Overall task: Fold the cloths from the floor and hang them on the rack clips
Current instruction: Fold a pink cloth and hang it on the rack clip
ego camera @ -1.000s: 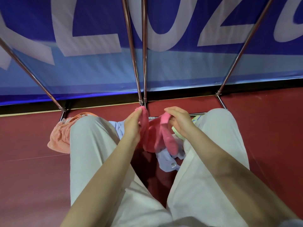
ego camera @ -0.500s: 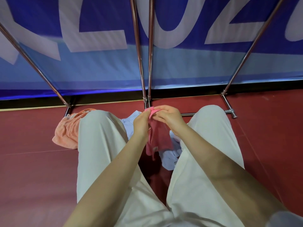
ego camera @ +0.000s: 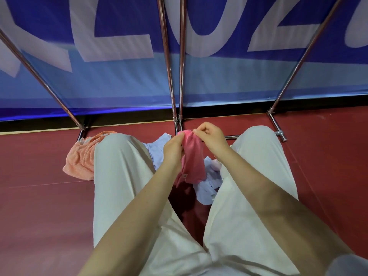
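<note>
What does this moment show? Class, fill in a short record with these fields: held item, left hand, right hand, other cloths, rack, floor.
held item: pink cloth, hanging between the knees
left hand: left hand grips its upper edge
right hand: right hand pinches its top
other cloths: orange cloth by the left knee; light blue cloth on the floor beneath
rack: metal rack legs; no clips in view
floor: red floor

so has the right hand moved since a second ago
Yes. The right hand has moved left toward the rack's middle poles, closing on the left hand at the pink cloth's top edge.
</note>
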Motion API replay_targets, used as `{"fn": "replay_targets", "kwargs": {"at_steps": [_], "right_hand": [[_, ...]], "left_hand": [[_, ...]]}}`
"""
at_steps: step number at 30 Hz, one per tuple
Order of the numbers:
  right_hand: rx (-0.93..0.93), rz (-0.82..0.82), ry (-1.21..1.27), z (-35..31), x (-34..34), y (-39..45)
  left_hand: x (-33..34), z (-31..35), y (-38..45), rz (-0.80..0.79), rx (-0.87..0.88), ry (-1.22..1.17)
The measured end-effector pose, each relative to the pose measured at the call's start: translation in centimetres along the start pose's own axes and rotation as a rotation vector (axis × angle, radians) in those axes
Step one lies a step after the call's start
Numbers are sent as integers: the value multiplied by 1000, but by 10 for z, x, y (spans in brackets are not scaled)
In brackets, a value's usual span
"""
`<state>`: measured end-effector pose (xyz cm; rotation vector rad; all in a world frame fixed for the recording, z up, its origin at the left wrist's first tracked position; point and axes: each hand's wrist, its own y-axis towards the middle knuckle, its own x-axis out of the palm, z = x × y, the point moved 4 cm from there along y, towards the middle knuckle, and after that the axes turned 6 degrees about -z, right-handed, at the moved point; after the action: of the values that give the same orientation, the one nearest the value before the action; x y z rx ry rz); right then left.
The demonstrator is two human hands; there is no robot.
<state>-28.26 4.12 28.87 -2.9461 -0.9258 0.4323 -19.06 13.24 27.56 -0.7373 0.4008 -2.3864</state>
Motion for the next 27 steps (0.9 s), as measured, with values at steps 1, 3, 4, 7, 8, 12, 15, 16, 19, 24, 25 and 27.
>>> {"fn": "replay_targets", "kwargs": {"at_steps": [1, 3, 4, 7, 8, 12, 15, 16, 19, 24, 25, 27], "right_hand": [[16, -7, 25, 0, 0, 0], [31, 5, 45, -1, 0, -1], [29, 19, 47, -2, -1, -2], [20, 22, 77, -4, -1, -2], [23, 15, 89, -3, -1, -2], [38, 6, 95, 2, 4, -1], [36, 39, 73, 5, 4, -1], [32, 46, 53, 5, 3, -1], [24, 39, -29, 9, 0, -2], [19, 67, -117, 15, -10, -3], [21, 69, -126, 17, -12, -3], [24, 70, -135, 21, -17, -4]], "left_hand": [[-1, 0, 1, 15, -1, 15], [-1, 0, 2, 33, -3, 47], [-2, 1, 2, 41, -1, 56], [-1, 0, 3, 33, -1, 41], [-2, -2, 3, 18, -9, 29], [1, -8, 1, -69, -88, -83], [6, -12, -1, -134, -138, -192], [7, -13, -1, -136, -146, -203], [8, -16, 0, -136, -175, -216], [15, -24, 2, -132, -192, -168], [18, -25, 2, -128, -196, -162], [23, -30, 3, -121, -206, -143]]}}
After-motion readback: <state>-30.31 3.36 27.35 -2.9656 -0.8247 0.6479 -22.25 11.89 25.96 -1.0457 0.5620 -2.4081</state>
